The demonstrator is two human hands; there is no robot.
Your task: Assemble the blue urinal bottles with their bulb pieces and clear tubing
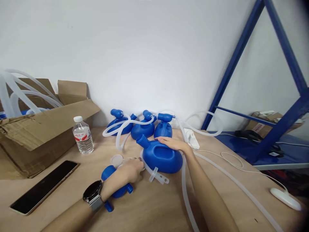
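A blue plastic urinal bottle (166,161) with a grip recess stands in front of me, its open neck tilted up to the left. My right hand (170,142) lies flat on its top, fingers stretched out. Left of the bottle, my left hand (130,170) is closed, its fingertips beside a clear tube (147,166); what they hold is hidden. That tube ends in a perforated tip with a translucent cross-shaped collar (154,174). Under my left wrist lie blue plastic fittings (108,171), partly covered. A translucent round cap (116,160) is just behind this hand.
Several blue bottles (142,129) with looped tubing stand along the wall. On the left are a cardboard box (48,132) of tubes, a water bottle (82,137) and a phone (44,187). A power strip (191,139), cable and white mouse (285,198) lie right, beside a blue rack (231,64).
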